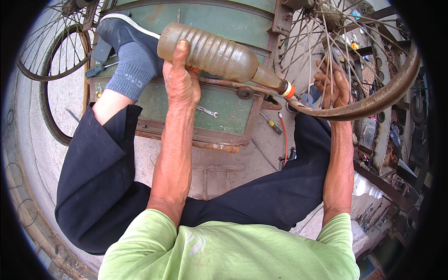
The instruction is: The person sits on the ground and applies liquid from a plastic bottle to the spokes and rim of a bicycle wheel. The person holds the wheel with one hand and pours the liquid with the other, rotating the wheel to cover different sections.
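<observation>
My left hand grips a ribbed, dirty plastic bottle, which is tilted with its neck down to the right. The bottle's tip, with an orange and yellow band, is at the rusty rim of a bare spoked wheel; whether it touches the rim cannot be told. Behind the spokes, my right hand has its fingers raised and partly curled. Spokes cross in front of it, so its contact with the wheel is unclear.
Under my raised foot is a green metal panel with a rusty frame, bearing a wrench. A screwdriver and an orange tube lie on the ground. Another wheel stands left; cluttered metal racks stand right.
</observation>
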The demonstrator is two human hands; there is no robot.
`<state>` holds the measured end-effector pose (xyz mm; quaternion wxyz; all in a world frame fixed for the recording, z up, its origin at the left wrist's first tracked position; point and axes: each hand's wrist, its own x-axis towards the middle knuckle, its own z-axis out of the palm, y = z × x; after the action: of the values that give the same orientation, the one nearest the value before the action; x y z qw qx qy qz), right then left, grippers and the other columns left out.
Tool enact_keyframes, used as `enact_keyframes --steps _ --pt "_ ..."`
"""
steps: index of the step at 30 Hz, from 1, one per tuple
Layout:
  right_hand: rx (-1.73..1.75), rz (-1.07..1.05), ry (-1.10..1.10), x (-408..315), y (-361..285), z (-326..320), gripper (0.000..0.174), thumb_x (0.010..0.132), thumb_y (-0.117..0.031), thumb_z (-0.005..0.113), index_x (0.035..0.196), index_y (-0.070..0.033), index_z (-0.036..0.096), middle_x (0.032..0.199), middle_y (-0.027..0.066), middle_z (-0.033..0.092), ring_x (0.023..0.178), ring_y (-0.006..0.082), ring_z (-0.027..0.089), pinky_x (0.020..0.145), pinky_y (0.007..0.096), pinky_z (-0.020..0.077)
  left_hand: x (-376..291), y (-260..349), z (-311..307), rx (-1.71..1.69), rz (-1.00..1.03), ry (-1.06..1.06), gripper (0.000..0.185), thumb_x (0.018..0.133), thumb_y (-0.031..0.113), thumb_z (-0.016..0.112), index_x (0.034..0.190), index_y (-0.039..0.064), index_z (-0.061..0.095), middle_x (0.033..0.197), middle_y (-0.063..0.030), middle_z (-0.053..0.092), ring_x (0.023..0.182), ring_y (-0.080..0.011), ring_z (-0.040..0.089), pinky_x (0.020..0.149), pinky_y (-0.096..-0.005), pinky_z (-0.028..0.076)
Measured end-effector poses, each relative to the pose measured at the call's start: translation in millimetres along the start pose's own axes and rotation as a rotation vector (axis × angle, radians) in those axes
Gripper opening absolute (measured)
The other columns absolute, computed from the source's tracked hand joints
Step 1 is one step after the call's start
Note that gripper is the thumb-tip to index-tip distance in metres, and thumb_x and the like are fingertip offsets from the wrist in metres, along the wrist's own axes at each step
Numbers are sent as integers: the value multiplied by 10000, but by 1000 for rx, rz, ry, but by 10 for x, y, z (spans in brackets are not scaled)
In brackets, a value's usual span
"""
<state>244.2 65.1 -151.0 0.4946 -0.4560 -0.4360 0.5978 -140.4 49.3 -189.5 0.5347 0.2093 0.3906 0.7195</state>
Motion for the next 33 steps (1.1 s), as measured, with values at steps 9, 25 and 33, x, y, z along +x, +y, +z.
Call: enact_keyframes --steps 9,25,33 --pt "19 -5 -6 -9 -9 21 653 1028 -384 613 1502 34 447 1401 186 594 1046 199 686 935 338 573 14 3 -11 28 21 -4 540 944 418 757 1297 48 584 1142 -42 673 1013 -156 675 814 -355 589" --pt "130 19 -16 -3 -23 -29 598 1053 -370 573 1481 35 476 1412 213 589 1011 211 666 935 345 567 4 31 7 -100 -62 32 547 935 412 766 1344 112 561 1218 -27 657 1104 -180 656 892 -379 573" --pt "337 -35 -199 23 2 -153 576 1075 -345 530 1497 40 455 1434 262 569 1091 258 690 974 374 586 10 32 10 -77 -43 68 616 905 436 798 1330 57 562 1170 -47 649 1060 -166 657 904 -383 577"
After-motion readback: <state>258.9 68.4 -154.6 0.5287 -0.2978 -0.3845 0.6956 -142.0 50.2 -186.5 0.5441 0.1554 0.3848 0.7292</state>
